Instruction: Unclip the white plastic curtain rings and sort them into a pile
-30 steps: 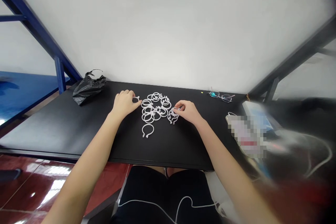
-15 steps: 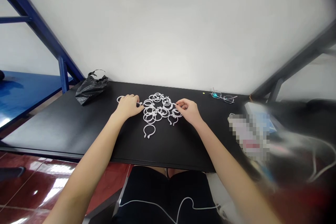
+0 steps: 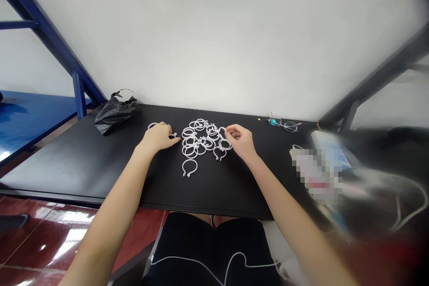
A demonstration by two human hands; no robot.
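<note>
Hands shifted; nearest ring opens toward near table edge

The right fingers pinch a white ring.

No readable text, labels or numbers.
Pixelated item at right: red patch visible, any lettering masked out. Blue-and-white box beside it: too blurred to read. White rings: too small to tell if marked.
</note>
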